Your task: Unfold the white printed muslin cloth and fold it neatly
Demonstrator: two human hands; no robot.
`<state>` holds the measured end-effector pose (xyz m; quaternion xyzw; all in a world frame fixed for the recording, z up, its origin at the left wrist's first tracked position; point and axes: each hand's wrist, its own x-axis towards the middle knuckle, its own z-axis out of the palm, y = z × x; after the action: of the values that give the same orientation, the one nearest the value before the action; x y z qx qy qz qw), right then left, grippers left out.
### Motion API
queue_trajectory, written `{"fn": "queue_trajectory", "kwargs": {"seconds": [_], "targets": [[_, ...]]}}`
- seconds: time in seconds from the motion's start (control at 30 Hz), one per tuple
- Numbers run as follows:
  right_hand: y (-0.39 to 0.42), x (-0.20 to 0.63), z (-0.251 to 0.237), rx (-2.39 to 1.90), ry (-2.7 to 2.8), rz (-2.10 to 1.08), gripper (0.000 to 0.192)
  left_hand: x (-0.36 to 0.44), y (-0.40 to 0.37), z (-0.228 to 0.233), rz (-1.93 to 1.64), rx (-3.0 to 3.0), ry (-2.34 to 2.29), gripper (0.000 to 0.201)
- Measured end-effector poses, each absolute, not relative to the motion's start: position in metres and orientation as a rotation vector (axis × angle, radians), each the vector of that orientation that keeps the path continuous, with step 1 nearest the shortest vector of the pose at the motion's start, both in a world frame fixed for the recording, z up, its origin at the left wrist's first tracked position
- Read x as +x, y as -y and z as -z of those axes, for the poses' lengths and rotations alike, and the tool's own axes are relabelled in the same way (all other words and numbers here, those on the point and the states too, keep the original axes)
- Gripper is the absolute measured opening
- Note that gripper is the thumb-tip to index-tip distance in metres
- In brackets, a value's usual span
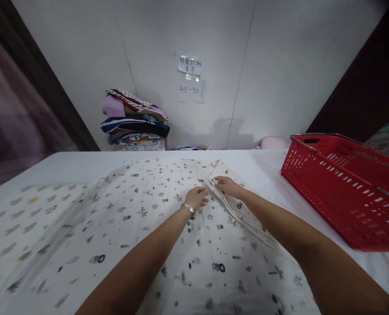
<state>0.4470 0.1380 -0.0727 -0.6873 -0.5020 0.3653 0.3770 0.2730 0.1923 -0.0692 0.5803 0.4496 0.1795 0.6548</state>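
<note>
Patterned cloth (131,210) lies across the bench (266,170), folded edge (229,208) pinched by my right fingers (219,178), left fingers (202,191) curled alongside, grip unclear; light, even tension should help it lie flat.

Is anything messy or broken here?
Nothing looks spilled or broken. The patterned cloth bunches along an edge by the right hand, so it isn't flat there. The folded pile near the wall looks uneven, its layers sticking out differently.

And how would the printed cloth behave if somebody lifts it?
The printed cloth is probably floppy, since its edge folds softly over. It looks thin, so likely light; the right hand seems to pinch only its edge.
</note>
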Motion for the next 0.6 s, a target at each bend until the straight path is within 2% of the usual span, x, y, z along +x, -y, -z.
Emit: {"fn": "queue_trajectory", "kwargs": {"seconds": [0.17, 0.27, 0.47, 0.6], "targets": [[-0.135, 0.439, 0.073, -1.794, 1.290, -0.918, 0.013, 0.309, -0.202, 0.075, -0.458, 1.323, -1.089, 0.021], [-0.133, 0.435, 0.066, -1.903, 1.384, -0.868, 0.017, 0.312, -0.204, 0.077, -0.482, 1.348, -1.122, 0.015], [-0.127, 0.419, 0.049, -2.204, 1.688, -0.302, 0.025, 0.298, -0.208, 0.069, -0.481, 1.317, -1.116, 0.012], [-0.122, 0.401, 0.042, -2.263, 1.899, -0.212, 0.029, 0.293, -0.209, 0.063, -0.458, 1.244, -1.103, 0.010]]}}
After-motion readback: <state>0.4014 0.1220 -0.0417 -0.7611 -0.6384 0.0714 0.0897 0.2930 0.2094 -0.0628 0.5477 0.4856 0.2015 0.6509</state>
